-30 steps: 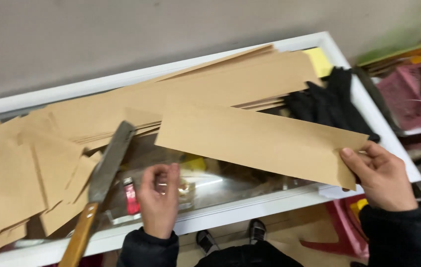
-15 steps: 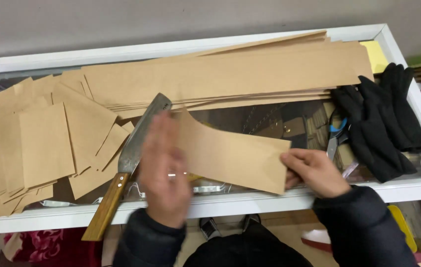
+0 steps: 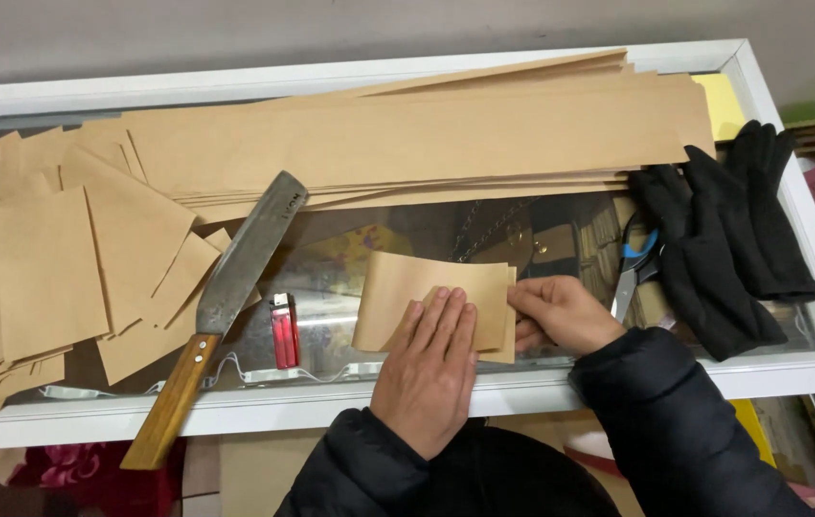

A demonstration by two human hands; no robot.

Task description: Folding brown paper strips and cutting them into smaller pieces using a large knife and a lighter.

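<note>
Head view, the only one. I see my left hand [image 3: 430, 369] lying flat, fingers together and extended, pressing down on a folded piece of brown kraft paper [image 3: 431, 299] that rests on the glass counter top [image 3: 331, 287] near the front edge, a little right of centre. The palm pressure looks meant to keep the fold flat against the glass. My right hand [image 3: 561, 314] is at the paper's right edge, thumb and fingers pinching the stacked layers there, probably to keep the edges aligned while the left hand bears down. Just left of the paper lies a red lighter [image 3: 282, 330], and further left a cleaver-like knife with a wooden handle [image 3: 221, 311], blade pointing far, handle overhanging the white counter frame [image 3: 235, 407]; it is apart from both hands. Long kraft strips [image 3: 407, 144] are stacked along the far side, cut rectangles [image 3: 53, 268] piled at the left. To the right sit blue-handled scissors [image 3: 635, 263], partly under black gloves [image 3: 724, 249]. Items under the glass are too unclear to name.
</note>
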